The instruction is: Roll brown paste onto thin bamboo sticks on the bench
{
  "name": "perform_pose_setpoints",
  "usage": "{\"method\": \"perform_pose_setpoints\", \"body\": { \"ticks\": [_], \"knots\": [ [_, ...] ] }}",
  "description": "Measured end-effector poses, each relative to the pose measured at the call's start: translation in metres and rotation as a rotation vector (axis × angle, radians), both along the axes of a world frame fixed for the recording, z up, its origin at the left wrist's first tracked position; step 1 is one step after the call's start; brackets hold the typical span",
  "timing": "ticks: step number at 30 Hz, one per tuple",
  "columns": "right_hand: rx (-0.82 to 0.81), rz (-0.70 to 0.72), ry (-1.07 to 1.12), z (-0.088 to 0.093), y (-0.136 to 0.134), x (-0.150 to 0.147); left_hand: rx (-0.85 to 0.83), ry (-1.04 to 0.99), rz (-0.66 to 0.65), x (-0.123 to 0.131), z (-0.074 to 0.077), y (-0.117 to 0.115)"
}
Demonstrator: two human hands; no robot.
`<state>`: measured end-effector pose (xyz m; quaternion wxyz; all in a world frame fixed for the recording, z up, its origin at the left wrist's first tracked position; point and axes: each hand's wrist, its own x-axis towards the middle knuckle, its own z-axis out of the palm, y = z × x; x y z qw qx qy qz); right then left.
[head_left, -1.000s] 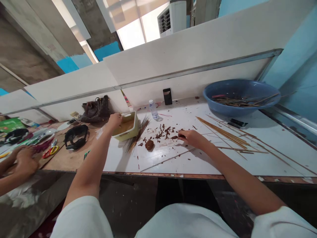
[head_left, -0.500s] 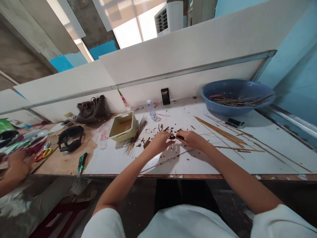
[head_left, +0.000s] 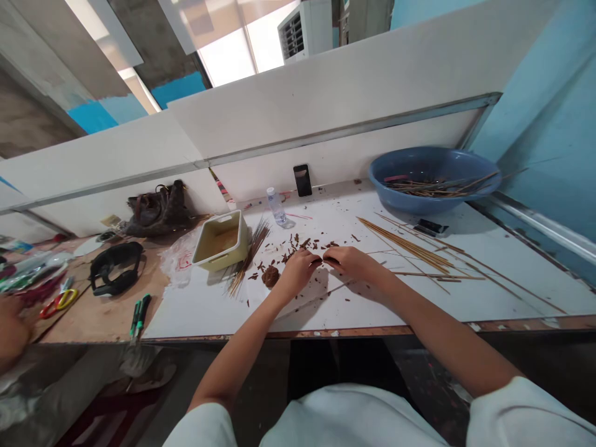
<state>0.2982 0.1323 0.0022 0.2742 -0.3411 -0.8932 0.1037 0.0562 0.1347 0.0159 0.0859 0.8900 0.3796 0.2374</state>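
My left hand [head_left: 298,273] and my right hand [head_left: 349,262] come close together over the white worktop, fingers pinched. Something small and dark shows at the fingertips, mostly hidden by the fingers. Beside my left wrist lies a brown lump [head_left: 270,276] with a rough surface. Small dark brown pieces [head_left: 305,243] are strewn behind and around both hands. A thin stick [head_left: 342,285] lies just in front of them. To the left, a bundle of thin sticks [head_left: 249,254] leans against a pale yellow basin [head_left: 220,243].
Long tan sticks [head_left: 407,245] lie at right, below a blue tub [head_left: 433,180] of sticks. A bottle [head_left: 276,208] and phone [head_left: 302,180] stand behind. Leftward are green-black cutters [head_left: 139,315], a black headset [head_left: 116,268], scissors [head_left: 59,301] and a co-worker's hand [head_left: 12,329].
My fingers have closed in, and the dark brown piece seen between my hands is now mostly covered. The brown lump by my left wrist shows more fully. The view has shifted slightly right.
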Motion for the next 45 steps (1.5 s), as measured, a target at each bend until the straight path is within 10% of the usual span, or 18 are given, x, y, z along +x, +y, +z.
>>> {"method": "perform_pose_setpoints", "body": {
  "ticks": [45],
  "knots": [
    [0.027, 0.11, 0.068, -0.01, -0.004, -0.01, -0.324, -0.197, -0.044, -0.019, 0.011, -0.001]
  ]
}}
